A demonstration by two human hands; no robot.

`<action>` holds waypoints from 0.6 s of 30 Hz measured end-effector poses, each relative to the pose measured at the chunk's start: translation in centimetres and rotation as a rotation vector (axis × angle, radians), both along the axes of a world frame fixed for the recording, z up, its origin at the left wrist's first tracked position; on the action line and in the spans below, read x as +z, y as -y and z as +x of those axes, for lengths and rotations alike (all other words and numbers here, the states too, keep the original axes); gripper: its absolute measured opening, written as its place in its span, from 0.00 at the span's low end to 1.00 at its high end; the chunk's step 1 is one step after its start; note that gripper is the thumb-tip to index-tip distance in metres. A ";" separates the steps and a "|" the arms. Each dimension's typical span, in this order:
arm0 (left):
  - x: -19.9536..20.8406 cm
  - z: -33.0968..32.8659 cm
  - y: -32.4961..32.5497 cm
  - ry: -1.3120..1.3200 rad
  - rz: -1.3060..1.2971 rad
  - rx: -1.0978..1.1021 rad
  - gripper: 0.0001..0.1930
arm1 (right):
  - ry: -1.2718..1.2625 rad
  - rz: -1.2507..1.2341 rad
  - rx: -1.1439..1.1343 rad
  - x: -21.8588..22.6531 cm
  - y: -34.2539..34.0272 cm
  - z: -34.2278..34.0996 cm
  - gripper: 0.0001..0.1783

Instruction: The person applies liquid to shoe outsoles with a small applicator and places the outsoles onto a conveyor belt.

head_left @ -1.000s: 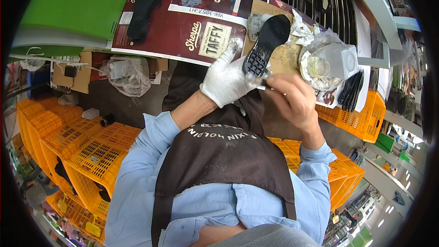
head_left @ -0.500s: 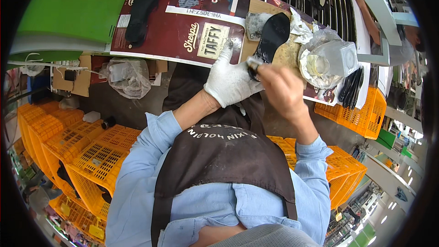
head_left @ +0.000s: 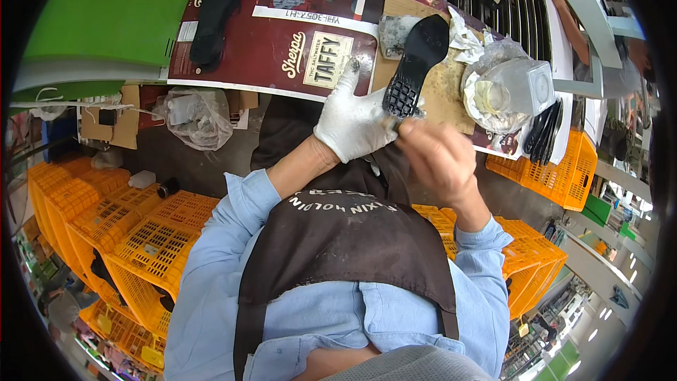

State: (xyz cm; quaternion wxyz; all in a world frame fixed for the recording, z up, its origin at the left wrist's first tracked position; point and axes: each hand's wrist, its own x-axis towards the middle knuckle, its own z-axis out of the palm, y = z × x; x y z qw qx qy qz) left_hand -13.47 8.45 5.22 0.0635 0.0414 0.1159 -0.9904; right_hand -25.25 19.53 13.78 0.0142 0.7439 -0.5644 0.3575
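A black shoe sole [head_left: 417,53] slants away from me over the near edge of the bench, its gridded heel toward my body. My left hand [head_left: 350,125], in a stained white glove, holds the heel end from below and the side; the thumb stretches away from the sole, and fingertips show past its far side. My bare right hand [head_left: 443,159] is closed just off the heel, slightly blurred. It pinches what looks like a small brush [head_left: 390,123], mostly hidden by the fingers. Another dark sole [head_left: 220,17] lies at the left on the maroon printed board [head_left: 247,67].
Right of the sole sit a clear plastic tub [head_left: 529,88], a plastic-wrapped bowl [head_left: 483,106] and crumpled paper [head_left: 465,39]. A stained cardboard sheet [head_left: 441,102] lies beneath. Dark strips [head_left: 541,130] hang at the bench edge. Orange crates [head_left: 151,243] stand behind on both sides.
My right hand has moved down toward me, off the heel, uncovering its grid. The sole has shifted slightly; my left hand still holds it.
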 end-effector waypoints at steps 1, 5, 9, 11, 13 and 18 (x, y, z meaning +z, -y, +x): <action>0.2 -0.2 0.1 -0.071 0.051 0.026 0.47 | -0.076 -0.046 -0.088 0.0 0.3 -0.5 0.17; 1.9 -0.3 0.4 0.043 -0.068 -0.002 0.47 | -0.001 0.008 0.024 -1.3 0.2 -0.6 0.15; 1.5 -0.3 0.1 0.146 -0.091 -0.020 0.46 | -0.012 -0.012 -0.057 -0.1 -0.1 -0.3 0.16; 2.1 -0.5 0.2 0.165 0.014 -0.023 0.46 | 0.120 0.082 -0.088 -0.1 -0.2 -0.5 0.14; 1.4 -0.4 0.0 0.111 -0.106 -0.071 0.47 | 0.388 0.268 -0.125 -0.1 -0.3 -0.7 0.11; 0.3 -0.2 -0.7 -0.029 0.111 0.041 0.30 | 0.799 0.418 -0.360 0.3 1.8 -3.1 0.09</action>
